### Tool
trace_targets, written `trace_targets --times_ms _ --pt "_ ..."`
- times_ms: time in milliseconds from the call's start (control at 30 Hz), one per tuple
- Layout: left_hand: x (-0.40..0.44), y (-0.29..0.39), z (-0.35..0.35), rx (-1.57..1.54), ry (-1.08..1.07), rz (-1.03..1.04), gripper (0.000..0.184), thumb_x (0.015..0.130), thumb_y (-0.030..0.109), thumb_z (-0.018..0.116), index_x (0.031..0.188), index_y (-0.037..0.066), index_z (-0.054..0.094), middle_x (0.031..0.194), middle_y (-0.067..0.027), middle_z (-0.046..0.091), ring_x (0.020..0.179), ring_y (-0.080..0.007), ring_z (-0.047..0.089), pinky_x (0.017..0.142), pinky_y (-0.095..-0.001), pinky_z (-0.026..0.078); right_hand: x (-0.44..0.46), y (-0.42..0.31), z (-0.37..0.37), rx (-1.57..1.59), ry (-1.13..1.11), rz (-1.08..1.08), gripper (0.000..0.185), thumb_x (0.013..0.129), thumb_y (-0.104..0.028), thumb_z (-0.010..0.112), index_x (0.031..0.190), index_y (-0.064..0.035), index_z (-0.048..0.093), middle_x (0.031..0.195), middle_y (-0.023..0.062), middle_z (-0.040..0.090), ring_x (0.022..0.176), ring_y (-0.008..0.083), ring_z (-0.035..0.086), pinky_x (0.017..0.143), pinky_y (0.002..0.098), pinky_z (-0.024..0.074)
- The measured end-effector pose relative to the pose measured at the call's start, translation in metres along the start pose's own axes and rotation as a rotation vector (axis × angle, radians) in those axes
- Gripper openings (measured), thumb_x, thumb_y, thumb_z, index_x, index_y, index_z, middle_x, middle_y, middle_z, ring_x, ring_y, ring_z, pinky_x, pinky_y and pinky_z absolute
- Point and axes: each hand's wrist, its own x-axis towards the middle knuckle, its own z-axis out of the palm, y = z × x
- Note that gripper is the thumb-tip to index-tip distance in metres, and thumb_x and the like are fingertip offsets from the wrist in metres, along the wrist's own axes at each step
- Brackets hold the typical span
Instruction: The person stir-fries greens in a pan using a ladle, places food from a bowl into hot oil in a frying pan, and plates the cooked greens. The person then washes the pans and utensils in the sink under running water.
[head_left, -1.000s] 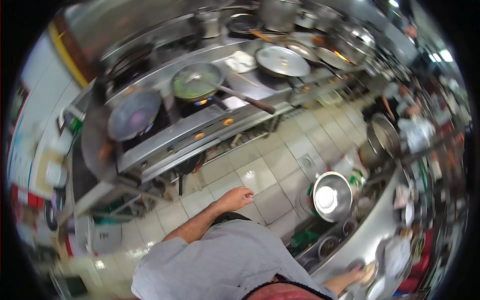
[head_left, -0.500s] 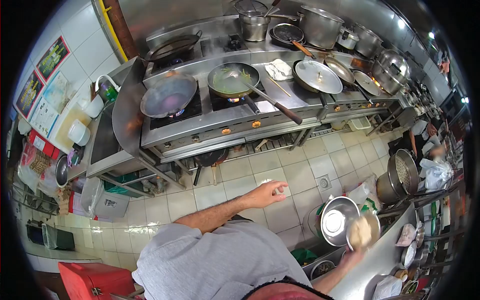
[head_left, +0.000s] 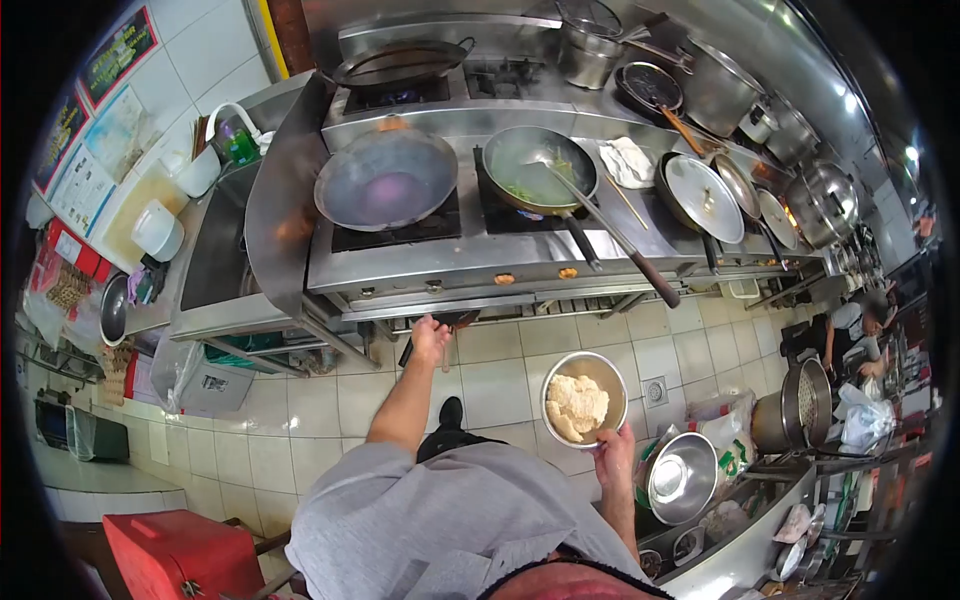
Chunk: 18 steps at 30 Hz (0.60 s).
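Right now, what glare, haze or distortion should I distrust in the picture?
Head view throughout: wide-lens distortion seems to tilt the tall pot; black vignetting swallows the corners; glare brightens the unheld steel bowl; haze softens the wok of greens; the bowl in the right hand looks fairly clear.

1 camera sits on the person's head. it looks forward and down, over the gray shirt (head_left: 450, 520), past the floor (head_left: 495, 390), to the stove (head_left: 420, 268). the shirt is very near and fills the bottom middle. the left hand (head_left: 430, 340) and right hand (head_left: 612, 452) are farther off. the view is very wide, from the wall (head_left: 215, 50) at left to the counter (head_left: 745, 532) at lower right. straight lines bend, and the corners go black.
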Motion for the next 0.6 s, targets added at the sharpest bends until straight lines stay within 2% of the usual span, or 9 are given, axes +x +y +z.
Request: trace_targets --times_ms 33,67,167,200,267,300,400,433,600 --pt "0.017 0.008 0.001 -0.007 0.103 0.000 0.028 0.089 0.033 0.046 0.104 0.010 0.044 0.093 -0.0051 0.050 0.069 -0.0185 0.054 0.060 -0.0360 0.047 0.001 0.004 0.005 -0.009 0.028 0.001 0.043 0.069 0.008 0.042 0.111 0.0015 0.044 0.093 0.0137 0.058 0.065 0.0206 0.062 0.045 0.0272 0.0530" --pt "0.033 0.013 0.005 -0.016 0.100 -0.010 0.028 0.089 0.033 0.046 0.104 0.010 0.044 0.093 -0.0051 0.050 0.069 -0.0185 0.054 0.060 -0.0360 0.047 0.004 0.007 0.011 -0.018 0.054 -0.005 0.043 0.069 0.008 0.041 0.111 0.0011 0.043 0.092 0.0140 0.058 0.064 0.0210 0.062 0.044 0.0278 0.0528" --pt "0.079 0.015 0.018 -0.230 0.139 -0.050 0.029 0.089 0.035 0.047 0.106 0.011 0.046 0.097 -0.0059 0.052 0.075 -0.0229 0.054 0.071 -0.0386 0.046 0.012 0.010 0.027 -0.033 0.104 -0.025 0.044 0.069 0.007 0.040 0.113 0.0005 0.041 0.093 0.0148 0.057 0.064 0.0218 0.061 0.044 0.0294 0.0528" --pt "0.091 0.010 0.018 -0.234 0.141 -0.062 0.029 0.089 0.035 0.047 0.106 0.011 0.046 0.097 -0.0059 0.052 0.075 -0.0229 0.054 0.071 -0.0386 0.046 0.013 0.010 0.032 -0.024 0.120 -0.033 0.045 0.069 0.007 0.040 0.114 0.0002 0.040 0.094 0.0153 0.057 0.064 0.0223 0.061 0.044 0.0303 0.0530" --pt "0.100 0.013 0.025 -0.393 0.004 -0.125 0.025 0.087 0.035 0.051 0.096 0.011 0.051 0.087 -0.0052 0.055 0.073 -0.0222 0.054 0.069 -0.0384 0.046 0.015 0.011 0.041 -0.043 0.131 -0.037 0.047 0.069 0.007 0.040 0.115 -0.0005 0.039 0.095 0.0153 0.057 0.066 0.0227 0.062 0.045 0.0310 0.0533" --pt "0.100 0.010 0.030 -0.430 0.095 -0.138 0.022 0.086 0.034 0.054 0.087 0.012 0.054 0.077 -0.0036 0.055 0.065 -0.0193 0.054 0.067 -0.0363 0.046 0.015 0.010 0.047 -0.054 0.166 -0.043 0.047 0.068 0.006 0.040 0.115 -0.0006 0.041 0.095 0.0142 0.058 0.066 0.0216 0.061 0.044 0.0302 0.0523" --pt "0.103 -0.009 0.029 -0.465 0.012 -0.086 0.021 0.085 0.034 0.056 0.084 0.012 0.053 0.075 -0.0026 0.055 0.064 -0.0168 0.053 0.067 -0.0343 0.046 0.019 0.006 0.055 -0.071 0.192 -0.057 0.046 0.068 0.005 0.040 0.113 -0.0011 0.044 0.096 0.0131 0.058 0.067 0.0203 0.061 0.044 0.0290 0.0513" --pt "0.099 -0.013 0.029 -0.520 -0.052 -0.095 0.019 0.084 0.029 0.058 0.085 0.011 0.053 0.077 -0.0022 0.054 0.069 -0.0160 0.054 0.067 -0.0329 0.046 0.021 0.005 0.055 -0.089 0.197 -0.050 0.046 0.068 0.005 0.040 0.114 -0.0011 0.044 0.097 0.0132 0.058 0.067 0.0206 0.061 0.044 0.0295 0.0515" --pt "0.098 -0.017 0.043 -0.584 0.024 -0.044 0.016 0.081 0.021 0.062 0.088 0.009 0.055 0.077 -0.0003 0.054 0.072 -0.0142 0.053 0.068 -0.0293 0.046 0.032 0.005 0.056 -0.098 0.194 -0.065 0.046 0.068 0.004 0.040 0.114 -0.0010 0.042 0.098 0.0140 0.058 0.069 0.0218 0.061 0.047 0.0312 0.0518"
